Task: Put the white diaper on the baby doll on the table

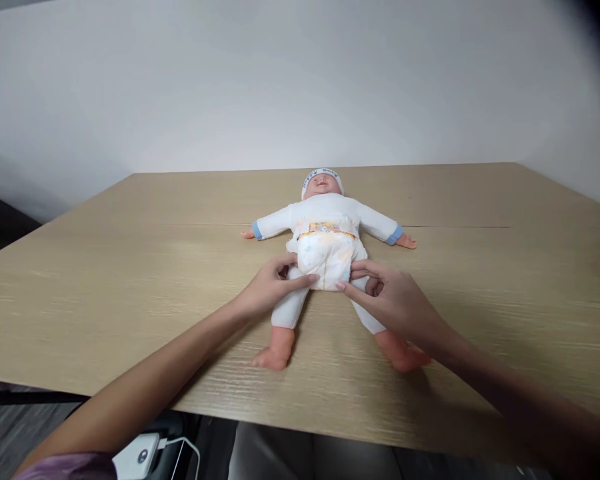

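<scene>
A baby doll (324,208) in a white outfit with blue cuffs lies on its back, arms spread and feet towards me. Over its lower belly and crotch sits a white diaper (325,257) with a colourful printed waistband. My left hand (273,285) holds the diaper's left leg edge, thumb on the front and fingers at the doll's hip. On the other side, my right hand (393,297) pinches the right edge between thumb and fingers. The fingertips of both hands are partly hidden by the diaper and the doll's legs.
The doll lies on a wide wooden table (130,280) with a seam across it. A pale wall (280,80) rises behind the far edge. Below the near edge, at lower left, are a white device (137,457) with a cable and my legs (280,457).
</scene>
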Motion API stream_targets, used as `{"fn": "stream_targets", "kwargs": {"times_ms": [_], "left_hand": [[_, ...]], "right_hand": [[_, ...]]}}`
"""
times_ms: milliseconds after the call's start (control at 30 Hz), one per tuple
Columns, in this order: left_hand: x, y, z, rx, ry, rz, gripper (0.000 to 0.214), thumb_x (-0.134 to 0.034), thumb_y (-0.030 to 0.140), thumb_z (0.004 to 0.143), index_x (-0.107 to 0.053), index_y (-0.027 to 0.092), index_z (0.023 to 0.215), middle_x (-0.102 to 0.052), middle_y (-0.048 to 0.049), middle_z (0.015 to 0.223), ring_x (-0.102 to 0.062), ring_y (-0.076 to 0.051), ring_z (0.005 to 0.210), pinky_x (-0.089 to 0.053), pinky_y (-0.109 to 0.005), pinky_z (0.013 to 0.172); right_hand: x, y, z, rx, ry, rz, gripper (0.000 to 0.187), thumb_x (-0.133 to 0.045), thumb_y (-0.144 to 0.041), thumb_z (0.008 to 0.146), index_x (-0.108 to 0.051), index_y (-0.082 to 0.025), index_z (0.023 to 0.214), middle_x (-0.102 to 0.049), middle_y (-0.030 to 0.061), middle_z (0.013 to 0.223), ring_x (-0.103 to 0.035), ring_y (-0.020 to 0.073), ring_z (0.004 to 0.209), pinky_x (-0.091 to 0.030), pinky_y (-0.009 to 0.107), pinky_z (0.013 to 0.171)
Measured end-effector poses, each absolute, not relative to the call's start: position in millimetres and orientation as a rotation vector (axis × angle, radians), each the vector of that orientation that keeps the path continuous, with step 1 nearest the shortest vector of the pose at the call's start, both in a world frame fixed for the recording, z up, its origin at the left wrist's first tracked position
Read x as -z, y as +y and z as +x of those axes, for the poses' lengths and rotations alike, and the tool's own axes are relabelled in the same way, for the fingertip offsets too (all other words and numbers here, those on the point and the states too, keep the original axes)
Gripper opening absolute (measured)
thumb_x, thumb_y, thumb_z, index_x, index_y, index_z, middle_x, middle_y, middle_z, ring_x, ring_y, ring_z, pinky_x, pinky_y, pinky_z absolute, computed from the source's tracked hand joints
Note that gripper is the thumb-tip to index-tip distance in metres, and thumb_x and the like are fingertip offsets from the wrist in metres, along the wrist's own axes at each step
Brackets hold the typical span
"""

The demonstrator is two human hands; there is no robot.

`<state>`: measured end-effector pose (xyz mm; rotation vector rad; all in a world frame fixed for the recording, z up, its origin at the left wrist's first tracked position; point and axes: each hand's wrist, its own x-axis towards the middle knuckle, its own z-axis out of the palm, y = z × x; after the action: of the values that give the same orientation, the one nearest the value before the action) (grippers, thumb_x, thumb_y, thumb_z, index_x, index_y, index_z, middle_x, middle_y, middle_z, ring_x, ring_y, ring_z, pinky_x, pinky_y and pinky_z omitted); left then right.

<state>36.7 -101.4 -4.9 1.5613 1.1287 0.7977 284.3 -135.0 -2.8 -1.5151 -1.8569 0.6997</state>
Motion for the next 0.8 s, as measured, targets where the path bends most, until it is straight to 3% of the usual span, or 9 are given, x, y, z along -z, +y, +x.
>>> {"fn": "stream_targets", "kwargs": {"times_ms": [100, 200, 267, 367, 467, 600, 667, 800], "left_hand": [[-4, -100, 32, -0.751, 1.077, 1.335, 0.040, -0.081, 0.046, 0.083, -0.075, 0.020, 0.113, -0.077, -0.0102, 0.120, -0.070, -0.031, 0.114, -0.056, -0.044, 0.097], [-7, -100, 28, -0.733, 1.045, 1.240, 0.038, -0.081, 0.043, 0.084, -0.074, 0.021, 0.114, -0.076, -0.0098, 0.123, -0.070, -0.030, 0.119, -0.056, -0.044, 0.099], [-7, -99, 26, -0.750, 1.021, 1.220, 0.038, -0.082, 0.043, 0.085, -0.073, 0.021, 0.114, -0.077, -0.0104, 0.121, -0.070, -0.030, 0.117, -0.057, -0.044, 0.099], [-3, -96, 24, -0.773, 1.008, 1.219, 0.034, -0.080, 0.045, 0.086, -0.072, 0.020, 0.107, -0.078, -0.0115, 0.112, -0.073, -0.028, 0.104, -0.059, -0.044, 0.092], [0, -93, 23, -0.775, 1.011, 1.242, 0.032, -0.078, 0.047, 0.088, -0.071, 0.020, 0.102, -0.077, -0.0120, 0.106, -0.073, -0.027, 0.095, -0.059, -0.043, 0.085], [6, -90, 22, -0.811, 0.992, 1.231, 0.036, -0.081, 0.047, 0.085, -0.070, 0.020, 0.106, -0.077, -0.0110, 0.105, -0.072, -0.026, 0.095, -0.058, -0.041, 0.084], [9, -88, 22, -0.838, 0.997, 1.248, 0.040, -0.083, 0.049, 0.083, -0.069, 0.019, 0.106, -0.076, -0.0091, 0.101, -0.072, -0.023, 0.092, -0.057, -0.039, 0.083], [10, -91, 24, -0.906, 1.070, 1.402, 0.043, -0.081, 0.053, 0.084, -0.068, 0.018, 0.105, -0.075, -0.0074, 0.094, -0.070, -0.021, 0.090, -0.055, -0.036, 0.082]], "right_hand": [[6, -135, 284, -0.760, -1.823, -1.548, 0.039, -0.072, -0.061, 0.089, -0.075, -0.025, 0.106, -0.049, -0.0065, 0.054, -0.044, 0.0144, 0.049, -0.032, 0.028, 0.048], [12, -130, 286, -0.862, -1.740, -1.560, 0.041, -0.073, -0.062, 0.087, -0.073, -0.024, 0.103, -0.046, -0.0070, 0.056, -0.042, 0.0137, 0.050, -0.029, 0.027, 0.047], [16, -125, 288, -0.962, -1.674, -1.510, 0.041, -0.073, -0.063, 0.087, -0.071, -0.023, 0.099, -0.054, -0.0048, 0.062, -0.049, 0.0145, 0.055, -0.033, 0.027, 0.049], [19, -117, 291, -1.155, -1.569, -1.350, 0.040, -0.073, -0.062, 0.088, -0.071, -0.022, 0.096, -0.073, 0.0031, 0.087, -0.067, 0.0204, 0.080, -0.050, 0.030, 0.065], [18, -114, 293, -1.221, -1.549, -1.280, 0.040, -0.073, -0.061, 0.088, -0.071, -0.022, 0.095, -0.078, 0.0064, 0.101, -0.071, 0.0246, 0.094, -0.054, 0.033, 0.077], [12, -122, 294, -0.783, -1.781, -1.487, 0.039, -0.068, -0.063, 0.092, -0.074, -0.025, 0.093, -0.068, -0.0008, 0.069, -0.059, 0.0181, 0.061, -0.040, 0.031, 0.056], [9, -128, 292, -0.478, -1.864, -1.554, 0.035, -0.068, -0.059, 0.094, -0.074, -0.025, 0.090, -0.062, -0.0021, 0.060, -0.052, 0.0167, 0.053, -0.034, 0.032, 0.054], [7, -133, 287, -0.111, -1.933, -1.451, 0.024, -0.068, -0.046, 0.096, -0.073, -0.024, 0.087, -0.074, 0.0022, 0.077, -0.060, 0.0192, 0.063, -0.040, 0.034, 0.063]]}}
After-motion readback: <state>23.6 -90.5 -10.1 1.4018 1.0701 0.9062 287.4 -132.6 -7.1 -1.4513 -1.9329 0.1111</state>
